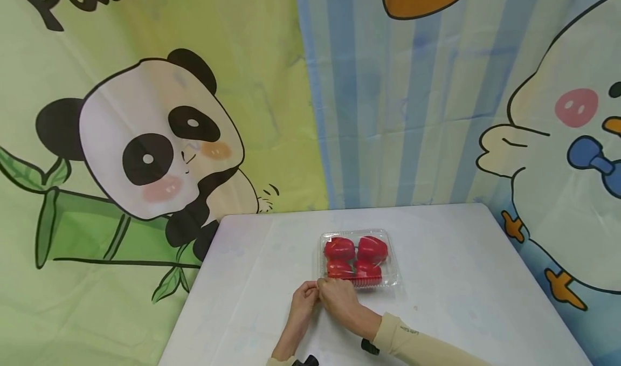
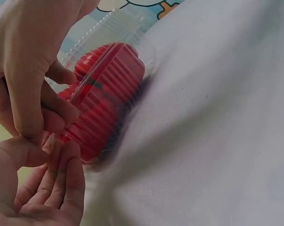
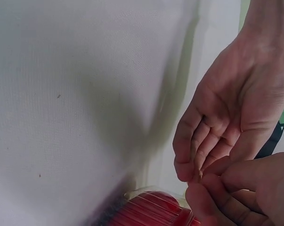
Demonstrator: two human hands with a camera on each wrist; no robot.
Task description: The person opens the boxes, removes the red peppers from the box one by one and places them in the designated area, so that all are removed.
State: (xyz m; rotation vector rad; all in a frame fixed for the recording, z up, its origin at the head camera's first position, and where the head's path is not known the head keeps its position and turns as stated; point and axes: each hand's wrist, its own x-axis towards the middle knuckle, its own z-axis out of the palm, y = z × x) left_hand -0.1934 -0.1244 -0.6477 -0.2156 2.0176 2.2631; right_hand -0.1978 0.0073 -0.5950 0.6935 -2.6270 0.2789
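A clear plastic clamshell box (image 1: 394, 271) sits on the table, its lid over several red bell peppers (image 1: 372, 249). Green stems show between the peppers in the left wrist view. At the box's near left corner, my left hand (image 1: 302, 304) pinches the thin plastic edge between thumb and fingers. My right hand (image 1: 339, 300) meets it there, thumb and curled fingers pinching the same corner from above. In the right wrist view the fingertips of both hands come together beside the box (image 3: 149, 212), hiding most of the gripped edge.
The white table (image 1: 451, 306) extends around the box on all sides. Behind it hangs a cloth backdrop with a cartoon panda (image 1: 160, 139) and a white cartoon bird (image 1: 563, 193). A dark wrist device (image 1: 370, 346) shows under the right sleeve.
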